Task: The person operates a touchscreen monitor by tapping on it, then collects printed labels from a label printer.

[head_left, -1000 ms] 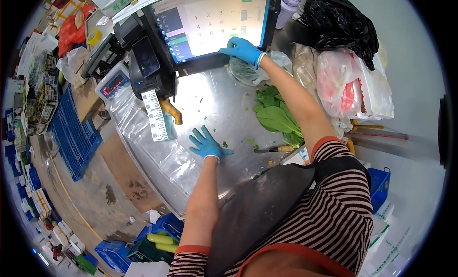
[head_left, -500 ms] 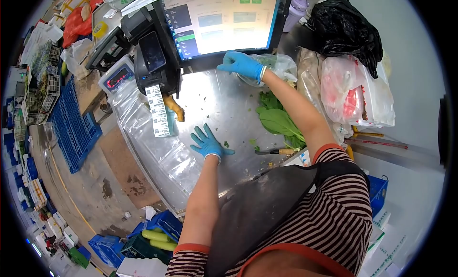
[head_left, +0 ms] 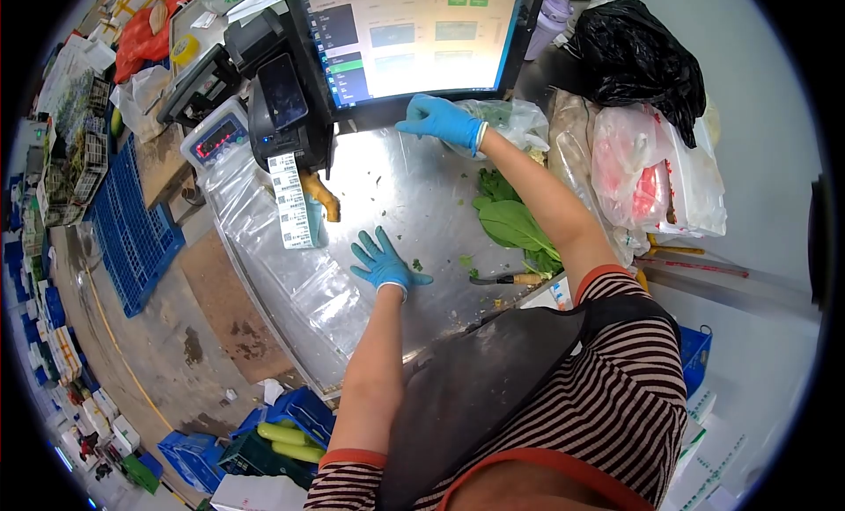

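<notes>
My left hand [head_left: 383,263], in a blue glove, lies flat on the metal tabletop [head_left: 422,198] with fingers spread. Held in front of the lower edge of the lit monitor [head_left: 414,44] is my right hand [head_left: 443,124], gloved too, its fingers curled in and nothing seen in them. Whether it touches the screen I cannot tell. A strip of printed labels [head_left: 293,203] hangs from the black label printer [head_left: 286,115], beside a brown root-like piece [head_left: 324,198]. Under my right forearm are leafy greens [head_left: 513,225] and a knife [head_left: 519,279] with a wooden handle.
Left of the printer stands a scale display [head_left: 216,137] near clear plastic bags [head_left: 282,247]. A black plastic bag [head_left: 638,58] and white bags [head_left: 660,172] are piled at right. A purple cup [head_left: 550,22] stands behind. Crates with pale green gourds [head_left: 290,441] sit below left.
My right hand has shifted very slightly left at the monitor's lower edge. My left hand stays flat in the same place.
</notes>
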Demonstrator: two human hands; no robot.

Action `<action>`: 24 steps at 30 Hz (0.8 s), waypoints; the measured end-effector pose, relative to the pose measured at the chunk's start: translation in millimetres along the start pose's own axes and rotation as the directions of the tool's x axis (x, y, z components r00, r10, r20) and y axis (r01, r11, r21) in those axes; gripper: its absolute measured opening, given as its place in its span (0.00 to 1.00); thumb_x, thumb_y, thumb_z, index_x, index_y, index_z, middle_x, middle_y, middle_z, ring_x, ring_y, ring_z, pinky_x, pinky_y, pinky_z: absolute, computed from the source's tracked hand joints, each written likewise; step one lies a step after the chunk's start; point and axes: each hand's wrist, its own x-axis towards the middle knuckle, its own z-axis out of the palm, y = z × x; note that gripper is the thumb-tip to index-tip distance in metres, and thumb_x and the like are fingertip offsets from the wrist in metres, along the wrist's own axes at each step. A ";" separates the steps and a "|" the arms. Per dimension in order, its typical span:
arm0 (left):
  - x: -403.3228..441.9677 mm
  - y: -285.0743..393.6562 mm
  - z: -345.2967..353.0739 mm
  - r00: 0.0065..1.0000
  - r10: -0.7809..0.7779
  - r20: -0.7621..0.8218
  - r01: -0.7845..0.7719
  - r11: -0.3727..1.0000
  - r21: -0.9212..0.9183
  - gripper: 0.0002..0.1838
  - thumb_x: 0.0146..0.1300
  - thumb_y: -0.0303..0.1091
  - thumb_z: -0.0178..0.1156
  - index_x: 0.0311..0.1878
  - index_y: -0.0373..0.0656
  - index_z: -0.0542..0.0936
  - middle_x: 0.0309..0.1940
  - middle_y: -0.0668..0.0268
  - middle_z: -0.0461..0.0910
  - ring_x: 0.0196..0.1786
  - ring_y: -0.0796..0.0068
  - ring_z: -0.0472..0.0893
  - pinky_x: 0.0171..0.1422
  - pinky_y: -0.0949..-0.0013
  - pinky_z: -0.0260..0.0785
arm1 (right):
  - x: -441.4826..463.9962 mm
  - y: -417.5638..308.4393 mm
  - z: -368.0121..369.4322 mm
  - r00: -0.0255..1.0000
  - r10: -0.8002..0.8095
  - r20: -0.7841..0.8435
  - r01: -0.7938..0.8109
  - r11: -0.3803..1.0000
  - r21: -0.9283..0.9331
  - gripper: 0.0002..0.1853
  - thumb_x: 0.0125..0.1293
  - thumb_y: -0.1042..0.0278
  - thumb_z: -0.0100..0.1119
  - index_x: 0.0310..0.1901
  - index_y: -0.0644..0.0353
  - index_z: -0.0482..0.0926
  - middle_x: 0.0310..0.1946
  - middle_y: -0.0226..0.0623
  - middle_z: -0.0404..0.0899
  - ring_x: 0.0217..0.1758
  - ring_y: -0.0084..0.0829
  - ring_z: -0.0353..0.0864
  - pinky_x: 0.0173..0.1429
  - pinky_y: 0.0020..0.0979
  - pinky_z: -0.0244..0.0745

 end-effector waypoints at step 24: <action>0.8 -1.4 2.2 1.000 -0.001 -0.006 0.001 1.000 0.010 0.95 0.16 0.74 0.82 0.85 0.52 0.31 0.84 0.46 0.24 0.84 0.35 0.25 0.77 0.21 0.28 | 1.3 -7.0 2.6 1.000 -0.001 0.010 0.001 1.000 -0.010 0.21 0.65 0.47 0.71 0.29 0.56 0.78 0.28 0.35 0.80 0.33 0.27 0.77 0.44 0.32 0.76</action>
